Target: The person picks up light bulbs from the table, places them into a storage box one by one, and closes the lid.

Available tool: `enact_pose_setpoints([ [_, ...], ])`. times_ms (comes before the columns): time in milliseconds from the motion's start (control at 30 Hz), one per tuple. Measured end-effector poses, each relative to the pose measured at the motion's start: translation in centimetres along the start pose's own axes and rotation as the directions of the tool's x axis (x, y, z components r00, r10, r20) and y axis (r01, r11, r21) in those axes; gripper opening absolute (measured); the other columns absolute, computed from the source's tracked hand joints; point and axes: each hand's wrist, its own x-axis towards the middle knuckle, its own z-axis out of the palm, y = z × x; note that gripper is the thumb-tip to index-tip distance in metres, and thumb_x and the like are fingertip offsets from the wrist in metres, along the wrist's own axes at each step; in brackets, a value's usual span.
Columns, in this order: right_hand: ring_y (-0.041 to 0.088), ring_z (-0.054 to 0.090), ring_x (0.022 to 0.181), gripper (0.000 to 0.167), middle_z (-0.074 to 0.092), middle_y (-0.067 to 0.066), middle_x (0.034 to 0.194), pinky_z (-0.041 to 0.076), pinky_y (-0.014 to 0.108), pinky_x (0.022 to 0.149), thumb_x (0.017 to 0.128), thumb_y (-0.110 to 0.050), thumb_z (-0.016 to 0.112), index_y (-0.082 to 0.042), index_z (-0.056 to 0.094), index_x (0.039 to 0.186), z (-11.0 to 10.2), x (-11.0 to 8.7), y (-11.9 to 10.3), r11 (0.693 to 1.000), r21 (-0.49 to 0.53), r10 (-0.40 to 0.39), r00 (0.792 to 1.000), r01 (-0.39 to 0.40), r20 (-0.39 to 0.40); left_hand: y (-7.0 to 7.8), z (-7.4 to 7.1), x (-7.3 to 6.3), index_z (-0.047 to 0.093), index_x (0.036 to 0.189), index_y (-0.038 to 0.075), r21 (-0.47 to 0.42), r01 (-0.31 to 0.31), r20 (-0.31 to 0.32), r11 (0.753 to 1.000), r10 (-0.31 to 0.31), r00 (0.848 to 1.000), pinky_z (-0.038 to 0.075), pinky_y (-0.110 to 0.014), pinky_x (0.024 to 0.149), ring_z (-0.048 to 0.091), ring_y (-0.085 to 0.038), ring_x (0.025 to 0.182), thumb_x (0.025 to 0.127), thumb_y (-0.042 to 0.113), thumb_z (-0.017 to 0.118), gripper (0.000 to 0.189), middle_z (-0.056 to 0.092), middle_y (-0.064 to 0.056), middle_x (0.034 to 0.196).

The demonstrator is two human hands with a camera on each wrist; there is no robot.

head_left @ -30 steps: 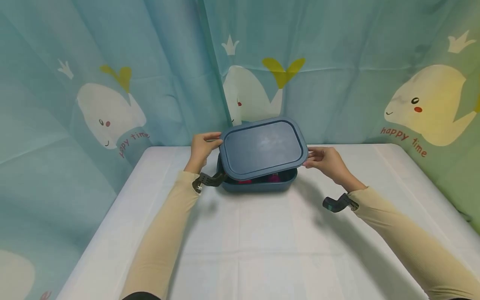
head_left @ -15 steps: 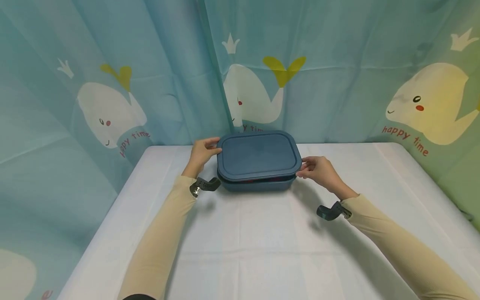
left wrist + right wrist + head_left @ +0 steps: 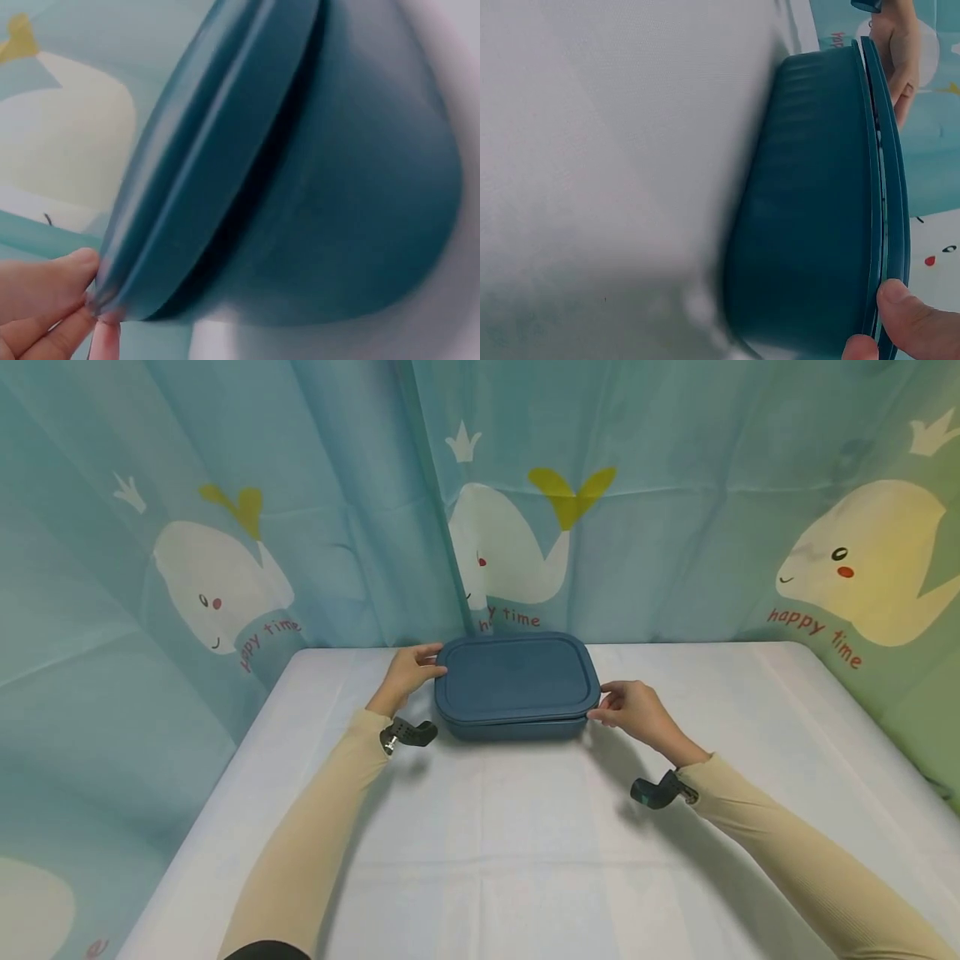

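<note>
A blue rectangular lid lies over its matching lunch box near the table's far edge. My left hand pinches the lid's left end, thumb on top and fingers beneath the rim. At the right front corner, my right hand holds the lid's edge between thumb and fingers. A dark gap runs between lid and box in the left wrist view. From the right wrist, a thin slit shows along the front between the lid and the box wall. The lid covers the box's contents.
The box stands on a white-covered table. Right behind it hangs a blue-green curtain printed with whales, which also runs down both sides. A dark wrist-worn camera juts inward from the left wrist, another camera from the right.
Both hands have lowered the lid from a tilt above the box down onto its rim. The pink things that showed inside the box are now hidden.
</note>
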Motion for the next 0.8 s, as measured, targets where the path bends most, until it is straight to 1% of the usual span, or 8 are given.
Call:
enact_pose_setpoints([
  [200, 0.011, 0.060, 0.060, 0.053, 0.068, 0.009, 0.073, 0.048, 0.025, 0.059, 0.082, -0.018, 0.073, 0.014, 0.054, 0.120, 0.1, -0.3, -0.2, 1.000, -0.015, 0.005, 1.000, -0.005, 0.001, -0.4, 0.4, 0.3, 0.045, 0.139, 0.008, 0.041, -0.011, 0.010, 0.999, 0.010, 1.000, 0.040, -0.042, 0.109, 0.040, -0.029, 0.134, 0.091, 0.008, 0.061, 0.051, 0.043, -0.011, 0.146],
  [367, 0.013, 0.061, 0.061, 0.053, 0.068, 0.009, 0.073, 0.047, 0.023, 0.058, 0.081, -0.019, 0.073, 0.013, 0.055, 0.119, 0.5, -0.5, 0.0, 1.000, -0.009, 0.004, 1.000, -0.004, -0.020, -0.9, 0.6, 0.4, 0.047, 0.139, 0.010, 0.019, -0.013, 0.019, 1.000, 0.013, 1.000, 0.040, -0.042, 0.109, 0.039, -0.028, 0.135, 0.091, 0.010, 0.060, 0.050, 0.043, -0.011, 0.146],
  [467, 0.016, 0.063, 0.066, 0.052, 0.069, 0.011, 0.078, 0.049, 0.025, 0.060, 0.081, -0.020, 0.074, 0.012, 0.057, 0.118, 0.8, -0.7, 0.3, 1.000, -0.009, 0.001, 0.999, -0.001, -0.040, -1.0, 0.7, 0.4, 0.046, 0.140, 0.011, -0.002, -0.012, 0.026, 1.000, 0.012, 1.000, 0.039, -0.041, 0.110, 0.037, -0.028, 0.136, 0.091, 0.010, 0.060, 0.051, 0.041, -0.010, 0.147],
  [533, 0.021, 0.066, 0.073, 0.052, 0.070, 0.014, 0.085, 0.052, 0.029, 0.063, 0.080, -0.021, 0.074, 0.010, 0.058, 0.118, 0.9, -0.8, 0.5, 1.000, -0.002, 0.004, 0.999, -0.004, -0.054, -1.1, 0.7, 0.3, 0.044, 0.141, 0.010, -0.014, -0.021, 0.032, 1.000, 0.022, 0.999, 0.038, -0.041, 0.111, 0.036, -0.028, 0.137, 0.091, 0.010, 0.060, 0.052, 0.039, -0.010, 0.149],
  [633, 0.031, 0.068, 0.089, 0.055, 0.069, 0.021, 0.101, 0.056, 0.038, 0.072, 0.080, -0.022, 0.075, 0.009, 0.056, 0.122, 0.9, -0.9, 0.8, 0.999, 0.044, 0.011, 0.998, -0.008, -0.057, -1.2, 0.7, 0.2, 0.040, 0.143, 0.009, -0.039, -0.038, 0.044, 0.998, 0.040, 0.998, 0.037, -0.040, 0.112, 0.034, -0.027, 0.139, 0.092, 0.009, 0.059, 0.054, 0.036, -0.010, 0.150],
  [733, 0.036, 0.064, 0.105, 0.063, 0.061, 0.025, 0.121, 0.056, 0.042, 0.083, 0.080, -0.023, 0.074, 0.007, 0.050, 0.130, 0.9, -0.7, 1.1, 0.991, 0.136, 0.019, 0.999, -0.015, -0.028, -1.5, 0.6, 0.1, 0.034, 0.146, 0.008, -0.073, -0.058, 0.069, 0.996, 0.063, 0.996, 0.035, -0.039, 0.113, 0.032, -0.027, 0.140, 0.092, 0.008, 0.058, 0.059, 0.033, -0.011, 0.152],
  [800, 0.037, 0.059, 0.114, 0.069, 0.052, 0.025, 0.133, 0.055, 0.042, 0.089, 0.081, -0.021, 0.074, 0.005, 0.043, 0.137, 0.9, -0.5, 1.5, 0.976, 0.216, 0.016, 1.000, -0.017, 0.002, -1.9, 0.5, 0.1, 0.030, 0.147, 0.008, -0.105, -0.063, 0.087, 0.992, 0.072, 0.994, 0.034, -0.038, 0.114, 0.031, -0.027, 0.140, 0.092, 0.007, 0.058, 0.061, 0.032, -0.012, 0.152],
])
